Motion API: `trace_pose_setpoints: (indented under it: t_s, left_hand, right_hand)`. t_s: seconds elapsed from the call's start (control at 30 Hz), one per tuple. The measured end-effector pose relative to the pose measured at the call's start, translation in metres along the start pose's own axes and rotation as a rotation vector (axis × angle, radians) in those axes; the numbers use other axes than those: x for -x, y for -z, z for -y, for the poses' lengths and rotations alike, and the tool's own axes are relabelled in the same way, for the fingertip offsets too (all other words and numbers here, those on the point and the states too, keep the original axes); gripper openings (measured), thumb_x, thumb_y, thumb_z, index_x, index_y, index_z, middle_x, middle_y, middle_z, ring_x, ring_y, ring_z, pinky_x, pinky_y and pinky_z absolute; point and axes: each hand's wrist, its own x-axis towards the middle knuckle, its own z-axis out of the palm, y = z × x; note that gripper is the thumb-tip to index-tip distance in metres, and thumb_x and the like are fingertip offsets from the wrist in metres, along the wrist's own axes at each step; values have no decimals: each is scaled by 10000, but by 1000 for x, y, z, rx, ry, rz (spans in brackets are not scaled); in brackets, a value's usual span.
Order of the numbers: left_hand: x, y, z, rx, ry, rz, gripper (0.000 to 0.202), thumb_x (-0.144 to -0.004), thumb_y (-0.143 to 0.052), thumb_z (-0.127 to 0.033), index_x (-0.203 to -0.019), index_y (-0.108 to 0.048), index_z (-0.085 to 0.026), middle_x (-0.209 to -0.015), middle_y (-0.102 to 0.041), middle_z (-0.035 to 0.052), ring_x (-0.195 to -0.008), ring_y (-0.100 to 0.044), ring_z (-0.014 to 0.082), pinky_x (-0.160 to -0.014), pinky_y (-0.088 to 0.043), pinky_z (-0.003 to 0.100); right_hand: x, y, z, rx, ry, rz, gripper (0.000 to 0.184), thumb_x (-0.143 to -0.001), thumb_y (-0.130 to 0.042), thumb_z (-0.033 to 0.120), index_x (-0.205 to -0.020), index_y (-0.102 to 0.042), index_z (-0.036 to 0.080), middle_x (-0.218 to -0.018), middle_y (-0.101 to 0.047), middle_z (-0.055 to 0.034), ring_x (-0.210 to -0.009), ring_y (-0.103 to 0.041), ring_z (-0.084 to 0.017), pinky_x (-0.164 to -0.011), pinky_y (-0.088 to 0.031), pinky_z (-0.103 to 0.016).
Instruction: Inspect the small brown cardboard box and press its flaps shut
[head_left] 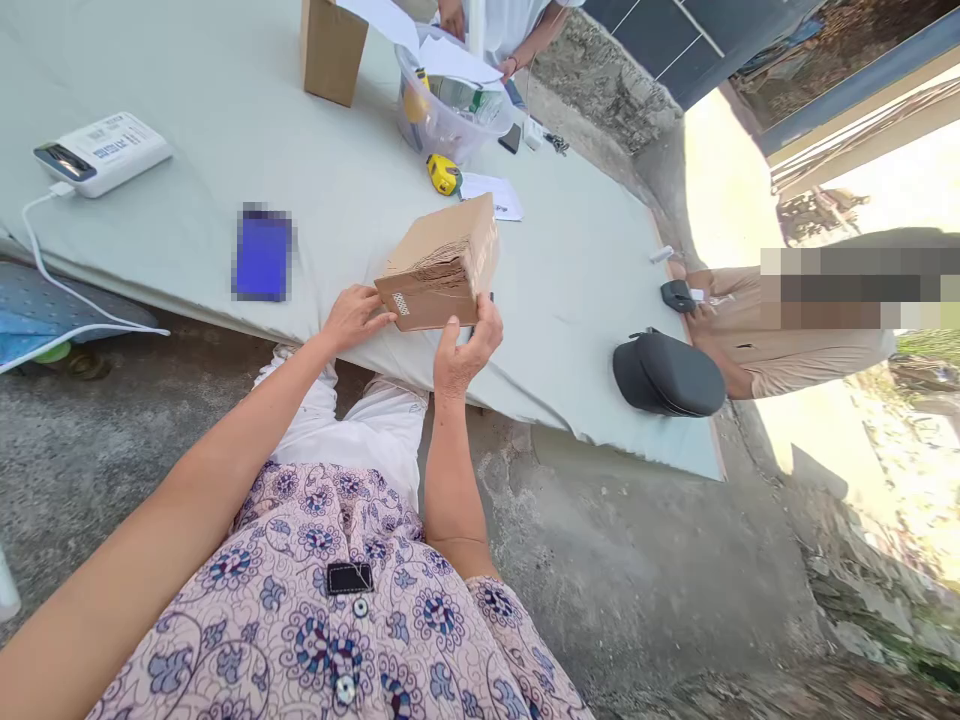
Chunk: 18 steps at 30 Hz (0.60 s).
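A brown cardboard box (435,240) stands near the front edge of the cloth-covered table. White printing shows on its near face, and dark uneven lines run across its right part; whether these are creases or markings I cannot tell. My left hand (355,318) grips its lower left corner, with the fingertips against the cardboard. At the lower right corner, my right hand (470,347) has its fingers on the side and its thumb at the near edge. Just behind the box are a yellow tape measure (444,175) and a white paper (495,196).
Another cardboard box (334,55) and a clear plastic tub (454,125) stand farther back. A white device (105,152) with a cable and a blurred blue item (262,255) lie left. A black case (667,375) sits right. Two other people are at the table.
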Motion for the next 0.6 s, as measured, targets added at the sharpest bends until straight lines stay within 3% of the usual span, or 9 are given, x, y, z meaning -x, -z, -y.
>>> trace_pose_setpoints:
  t_s: [0.13, 0.37, 0.43, 0.5, 0.6]
  left_hand:
    - [0, -1, -4, -186, -47, 71, 423, -950, -490, -491, -927, -779, -182, -943, -731, 164, -962, -652, 311, -836, -454, 432]
    - [31, 10, -20, -148, -52, 53, 331, -929, -495, -372, -729, -690, -193, -570, -612, 29, -587, -565, 162, -598, -374, 282]
    - [40, 21, -23, -91, -24, -61, 349, -945, -465, -379, -733, -668, -191, -569, -597, 10, -567, -537, 136, -597, -393, 260]
    - [41, 37, -25, -19, 33, -256, 347, -951, -453, -393, -767, -662, -187, -632, -626, 13, -593, -547, 128, -625, -429, 250]
    - [25, 63, -27, -12, 88, -499, 333, -958, -448, -418, -971, -675, -174, -822, -684, 49, -729, -612, 154, -730, -496, 274]
  right_hand:
    - [-18, -9, 13, 31, 88, 38, 421, -965, -439, 445, -1288, -555, 200, -1350, -577, -154, -1377, -475, -282, -1191, -355, -538]
    - [-30, -34, 20, -86, 97, 275, 431, -1007, -405, 485, -1296, -549, 201, -1454, -518, -157, -1414, -453, -261, -1152, -431, -477]
    - [-30, -36, 21, -111, 95, 298, 433, -1004, -430, 472, -1329, -528, 203, -1484, -493, -153, -1440, -425, -263, -1168, -420, -477]
    - [-30, -35, 21, -142, 92, 317, 422, -1006, -434, 446, -1351, -514, 216, -1505, -474, -142, -1457, -405, -262, -1189, -400, -487]
    - [-32, -34, 16, -207, 109, 337, 433, -1002, -445, 426, -1381, -495, 225, -1517, -457, -136, -1468, -390, -264, -1216, -371, -497]
